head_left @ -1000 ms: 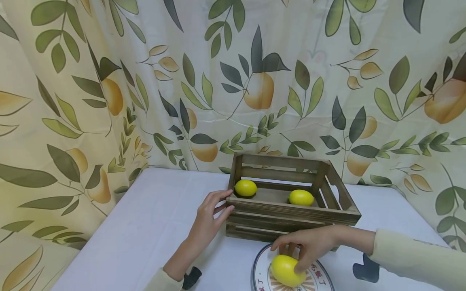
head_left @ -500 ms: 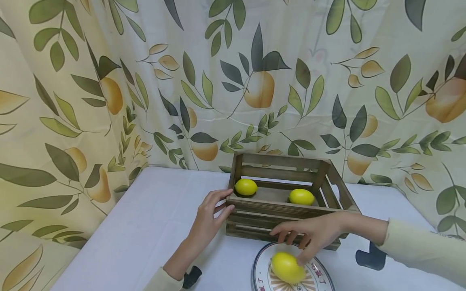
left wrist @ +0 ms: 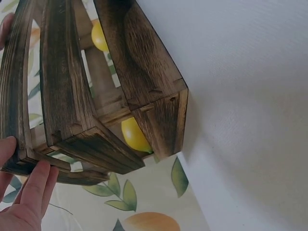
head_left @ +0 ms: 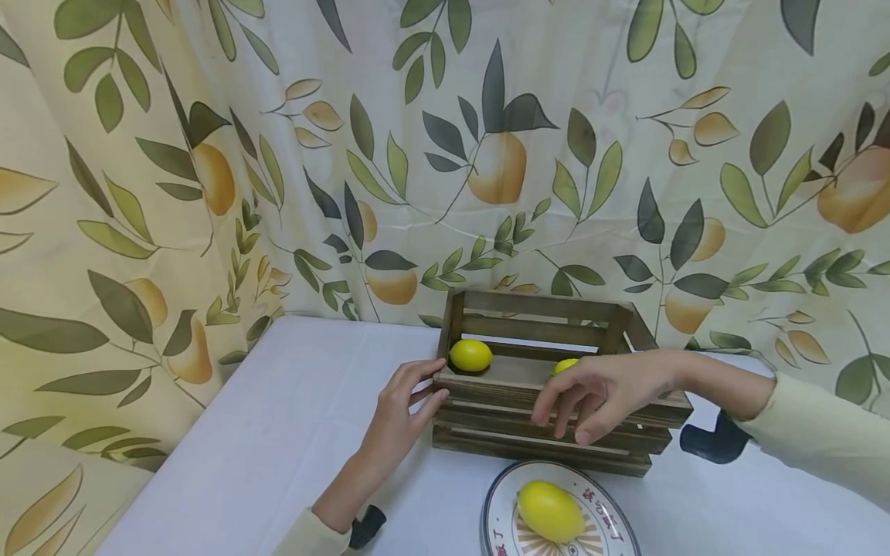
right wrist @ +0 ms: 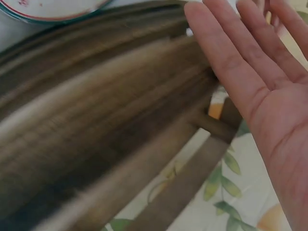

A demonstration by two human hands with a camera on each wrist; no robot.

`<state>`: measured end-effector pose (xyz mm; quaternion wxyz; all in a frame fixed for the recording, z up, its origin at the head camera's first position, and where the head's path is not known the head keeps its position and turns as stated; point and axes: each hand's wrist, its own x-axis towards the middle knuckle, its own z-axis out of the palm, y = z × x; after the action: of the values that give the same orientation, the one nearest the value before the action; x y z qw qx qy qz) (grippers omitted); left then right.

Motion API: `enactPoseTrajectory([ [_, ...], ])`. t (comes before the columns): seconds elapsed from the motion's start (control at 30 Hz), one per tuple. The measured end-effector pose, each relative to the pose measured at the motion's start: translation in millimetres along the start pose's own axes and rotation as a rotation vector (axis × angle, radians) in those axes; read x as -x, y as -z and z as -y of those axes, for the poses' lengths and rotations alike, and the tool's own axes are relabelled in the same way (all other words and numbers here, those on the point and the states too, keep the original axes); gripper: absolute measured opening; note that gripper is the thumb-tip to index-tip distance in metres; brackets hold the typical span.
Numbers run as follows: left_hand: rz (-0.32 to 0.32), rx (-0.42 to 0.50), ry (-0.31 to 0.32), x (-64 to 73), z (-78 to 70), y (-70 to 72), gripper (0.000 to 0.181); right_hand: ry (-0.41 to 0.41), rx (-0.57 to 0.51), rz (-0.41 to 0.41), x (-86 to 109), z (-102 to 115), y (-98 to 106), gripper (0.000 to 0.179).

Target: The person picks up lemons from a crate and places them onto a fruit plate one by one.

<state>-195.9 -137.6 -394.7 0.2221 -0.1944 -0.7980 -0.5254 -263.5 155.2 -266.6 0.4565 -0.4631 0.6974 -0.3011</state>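
Observation:
My left hand (head_left: 396, 413) holds the left front corner of a slatted wooden crate (head_left: 487, 388), its fingers and thumb at the rim. That grip (left wrist: 31, 202) shows at the lower left of the left wrist view. Above the crate's front side hovers my right hand (head_left: 619, 394), holding nothing, fingers loosely bent; in the right wrist view the slats behind it are blurred. One lemon (head_left: 551, 511) lies on a round patterned plate (head_left: 490, 502) before the crate. Inside the crate are a lemon (head_left: 470, 355) at the left and another lemon (head_left: 565, 364), partly hidden by my right hand.
A white cloth (head_left: 292, 409) covers the table under the crate and plate. Behind and to the left hangs a curtain (head_left: 313, 154) printed with fruit and leaves. A dark wrist strap (head_left: 716, 442) sits by the right sleeve.
My right hand has let go of the lemon on the plate and risen up and away to above the crate's front. My left hand has stayed at the crate's corner.

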Motion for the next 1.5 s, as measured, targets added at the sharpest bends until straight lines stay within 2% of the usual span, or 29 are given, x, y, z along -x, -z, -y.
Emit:
enactPoseTrajectory([
  [0.17, 0.018, -0.013, -0.008, -3.1, 2.0, -0.1, 0.044, 0.012, 0.026, 0.033, -1.9, 9, 23, 0.042],
  [0.47, 0.022, -0.017, 0.005, -6.6, 1.4, 1.7, 0.042, 0.063, 0.065, 0.009, -7.8, 10, 53, 0.042],
  [0.63, 0.041, -0.016, -0.01, -9.2, 2.1, -0.2, 0.042, 0.046, 0.121, -0.085, -3.7, 2, 78, 0.042],
  [0.9, 0.059, -0.003, -0.004, -7.1, 2.7, -1.9, 0.042, 0.031, 0.121, -0.247, -7.0, -22, 108, 0.046],
  [1.0, 0.067, -0.003, -0.005, -7.1, 3.3, -1.4, 0.041, 0.026, 0.149, -0.308, -16.1, -28, 112, 0.047],
  [1.17, 0.042, -0.02, -0.014, -6.2, 4.4, 3.3, 0.041, 0.037, 0.163, -0.374, -47.6, -34, 117, 0.053],
  [1.33, 0.024, -0.002, -0.01, -2.4, 6.9, 6.4, 0.042, 0.079, 0.177, -0.373, -80.3, -43, 117, 0.05],
  [1.5, 0.034, 0.023, 0.008, -0.6, 8.4, 4.5, 0.04, 0.084, 0.23, -0.323, -106.2, -56, 114, 0.047],
])
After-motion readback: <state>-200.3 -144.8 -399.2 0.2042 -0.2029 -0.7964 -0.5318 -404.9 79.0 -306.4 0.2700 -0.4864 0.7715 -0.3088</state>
